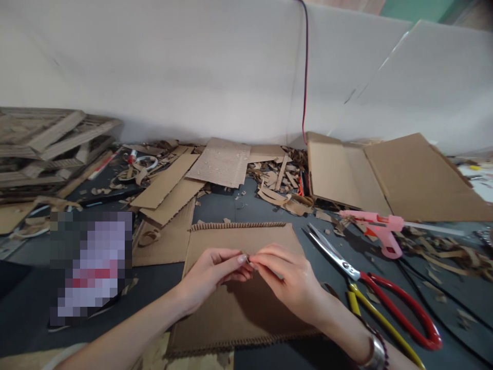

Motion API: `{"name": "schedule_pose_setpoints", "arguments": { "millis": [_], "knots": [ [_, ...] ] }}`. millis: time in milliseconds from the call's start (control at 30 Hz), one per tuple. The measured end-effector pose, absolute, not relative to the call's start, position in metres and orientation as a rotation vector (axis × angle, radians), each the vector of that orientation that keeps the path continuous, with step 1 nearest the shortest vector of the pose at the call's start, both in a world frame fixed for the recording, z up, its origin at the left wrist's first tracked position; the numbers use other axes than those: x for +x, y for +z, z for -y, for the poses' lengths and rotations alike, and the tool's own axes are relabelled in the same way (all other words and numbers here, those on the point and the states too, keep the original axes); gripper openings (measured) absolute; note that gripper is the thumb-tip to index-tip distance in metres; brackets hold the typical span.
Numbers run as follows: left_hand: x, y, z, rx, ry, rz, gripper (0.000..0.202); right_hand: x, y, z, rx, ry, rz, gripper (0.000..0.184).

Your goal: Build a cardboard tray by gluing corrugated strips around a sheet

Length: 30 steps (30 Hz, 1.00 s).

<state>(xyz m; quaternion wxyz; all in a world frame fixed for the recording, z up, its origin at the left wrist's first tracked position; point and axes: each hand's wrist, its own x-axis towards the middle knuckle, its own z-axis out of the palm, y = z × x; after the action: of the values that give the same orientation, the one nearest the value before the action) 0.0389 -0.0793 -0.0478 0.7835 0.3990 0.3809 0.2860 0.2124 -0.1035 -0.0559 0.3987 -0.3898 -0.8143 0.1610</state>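
Observation:
My left hand (219, 267) and my right hand (288, 277) meet above a flat cardboard sheet (215, 313). Thumbs and fingertips of both are closed in a pinch around one small brown piece (247, 258) that looks like cardboard; most of it is hidden by the fingers. A ridged corrugated strip (239, 225) stands along the sheet's far edge, and the near edge shows a similar ridged border. Right of the sheet lie scissors (354, 270) with red handles, blades slightly apart, crossing a yellow-handled tool (370, 303) partly behind my right forearm.
A pink glue gun (379, 226) with its cable lies at the right, before a folded cardboard piece (419, 180). Cardboard scraps (277, 180) line the wall. Cardboard strips (57, 139) are stacked at the far left. A blurred-out purple patch (100, 262) is at left.

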Motion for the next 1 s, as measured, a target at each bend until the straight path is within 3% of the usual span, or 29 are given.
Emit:
{"name": "schedule_pose_setpoints", "arguments": {
  "millis": [1000],
  "knots": [
    [0.0368,-0.0554,0.0778,1.013,0.602,-0.797,0.020,0.2068,-0.0467,0.1100,-1.107,0.477,2.202,0.016]
  ]
}}
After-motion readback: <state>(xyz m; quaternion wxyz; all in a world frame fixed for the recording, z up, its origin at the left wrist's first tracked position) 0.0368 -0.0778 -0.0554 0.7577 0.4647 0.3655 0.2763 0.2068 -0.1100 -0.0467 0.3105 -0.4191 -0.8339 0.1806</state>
